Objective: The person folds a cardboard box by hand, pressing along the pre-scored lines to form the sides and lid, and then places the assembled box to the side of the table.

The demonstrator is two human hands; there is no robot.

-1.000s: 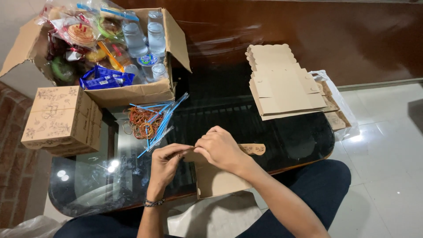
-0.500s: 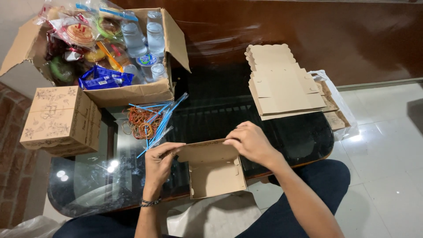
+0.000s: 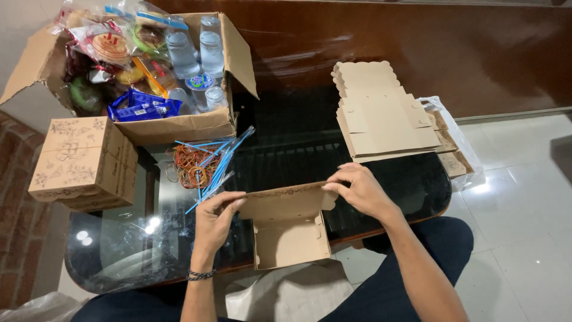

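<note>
While the dark glass worktop [image 3: 286,149] carries everything, the biggest thing on it is the open carton [image 3: 196,122] at the far left, full of snack packets and water cups, and to the right lies the stack of flat box blanks [image 3: 381,119]. A finished printed box [image 3: 83,161] stands at the left edge, and a heap of rubber bands [image 3: 192,165] with blue straws [image 3: 223,158] lies between it and the middle. At the near edge, in front of the person, the half-folded cardboard box [image 3: 289,226] is held up: the left hand [image 3: 214,220] pinches its left corner and the right hand [image 3: 357,191] grips the right end of the raised flap, both closed on the card. I judge that the step in hand is the shaping of the box; the next move seems to call for bending the side walls and tucking the tabs neatly.
</note>
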